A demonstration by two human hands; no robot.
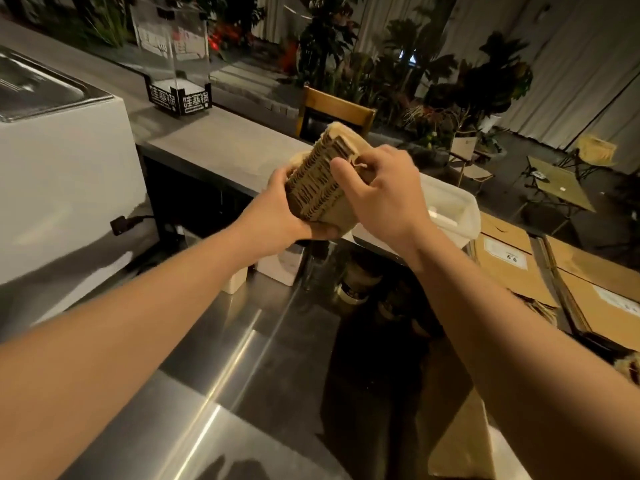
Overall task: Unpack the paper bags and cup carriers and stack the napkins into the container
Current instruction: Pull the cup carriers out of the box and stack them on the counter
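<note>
1. A thick brown stack of napkins (pixel 320 181) is held up in the air above the steel worktop (pixel 221 358), its layered edges turned toward the camera.
2. The stack is gripped from below and from the left by the left hand (pixel 280 206), whose fingers are curled under its lower end.
3. The right side of the stack is clasped by the right hand (pixel 384 192); the thumb is laid across the front edges and the other fingers are wrapped round the far side.
4. A thin string or paper band is seen near the right thumb, at the stack's upper right edge; what it is cannot be told.
5. A white translucent container (pixel 453 209) is placed just behind and to the right of the hands, partly hidden by the right wrist.
6. Flat brown paper bags (pixel 509 268) with white labels are laid to the right of the container.
7. A large white appliance (pixel 62 188) with a metal lid is set at the left.
8. A clear box with a black printed base (pixel 180 95) is stood on the grey counter (pixel 221 147) further back.
9. A wooden chair (pixel 336 112) and potted plants are seen beyond the counter.
</note>
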